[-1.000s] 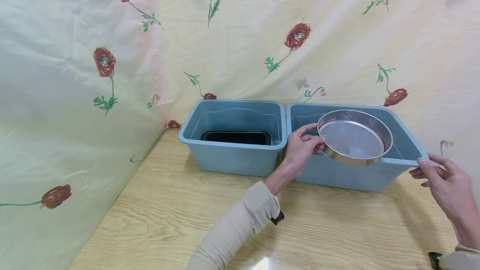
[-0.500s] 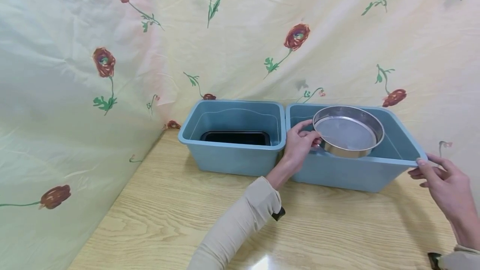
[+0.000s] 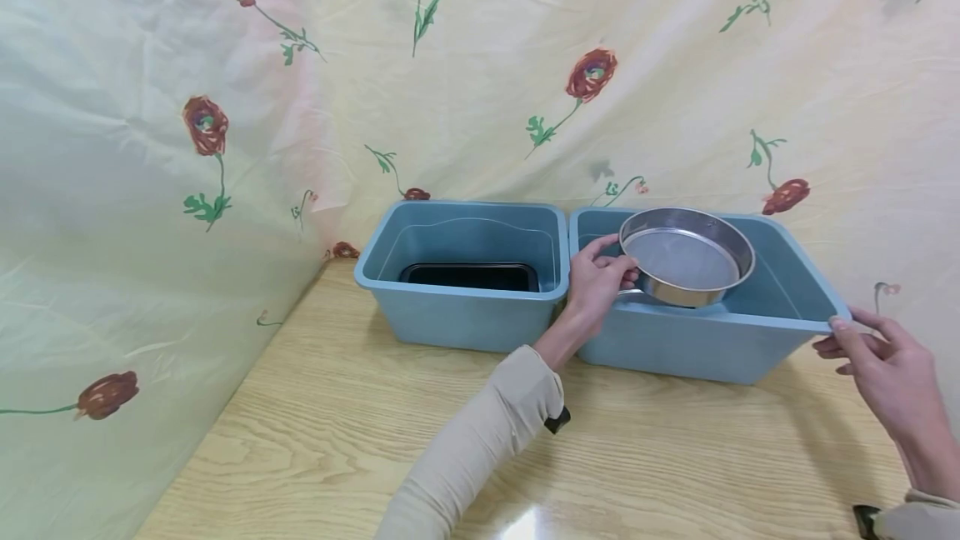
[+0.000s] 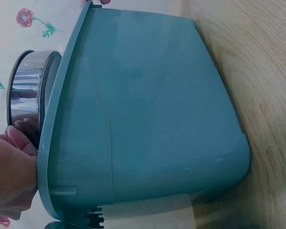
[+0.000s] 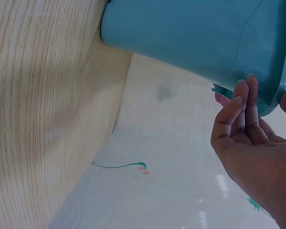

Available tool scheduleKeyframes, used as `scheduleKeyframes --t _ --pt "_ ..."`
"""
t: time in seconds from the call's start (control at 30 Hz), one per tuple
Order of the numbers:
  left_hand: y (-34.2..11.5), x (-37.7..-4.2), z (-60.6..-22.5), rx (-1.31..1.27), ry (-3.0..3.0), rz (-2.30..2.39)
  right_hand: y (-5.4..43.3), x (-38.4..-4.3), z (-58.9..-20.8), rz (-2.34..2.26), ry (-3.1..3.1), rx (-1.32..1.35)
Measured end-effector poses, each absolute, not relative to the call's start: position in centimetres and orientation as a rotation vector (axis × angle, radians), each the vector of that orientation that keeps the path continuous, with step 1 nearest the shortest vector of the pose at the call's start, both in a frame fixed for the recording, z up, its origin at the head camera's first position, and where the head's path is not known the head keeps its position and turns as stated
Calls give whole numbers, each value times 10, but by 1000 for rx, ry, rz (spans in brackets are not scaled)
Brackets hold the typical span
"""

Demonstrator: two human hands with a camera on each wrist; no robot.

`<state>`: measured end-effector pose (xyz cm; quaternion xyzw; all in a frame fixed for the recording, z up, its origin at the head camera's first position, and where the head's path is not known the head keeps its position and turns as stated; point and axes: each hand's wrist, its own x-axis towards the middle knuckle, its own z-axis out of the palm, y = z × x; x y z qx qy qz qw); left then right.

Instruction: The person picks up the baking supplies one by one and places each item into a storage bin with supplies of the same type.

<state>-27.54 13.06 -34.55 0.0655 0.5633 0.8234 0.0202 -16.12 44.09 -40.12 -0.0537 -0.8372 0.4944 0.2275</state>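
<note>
My left hand [image 3: 594, 283] pinches the near-left rim of a round metal sieve [image 3: 684, 258] with fine mesh. The sieve hangs tilted over the opening of the right blue bin [image 3: 675, 350], above its front rim. Seen from the left wrist, the shiny sieve wall [image 4: 26, 90] rises just past the bin's rim, with my left fingers [image 4: 20, 139] at its edge. My right hand [image 3: 892, 361] grips the same bin's front-right corner. In the right wrist view the thumb lies over the rim and the other fingers [image 5: 251, 102] curl below it, against the outer wall.
A second blue bin [image 3: 461, 319] stands close against the left side of the first, with a black rectangular tray [image 3: 472, 276] inside. Both rest on a wood-grain table [image 3: 315, 407]. Flowered cloth [image 3: 465, 107] hangs behind and along the left.
My left hand has shifted the sieve leftward and slightly back, farther over the right bin. The right hand stays on the bin's corner.
</note>
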Motion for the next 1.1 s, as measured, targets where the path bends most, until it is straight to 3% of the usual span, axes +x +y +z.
scheduleKeyframes --t 0.43,1.1 --pt "115 -280 -340 186 1843 2347 433 -160 -399 1402 -2291 -145" --pt "84 -262 -350 600 1689 2422 434 -157 -401 1350 -2320 -200"
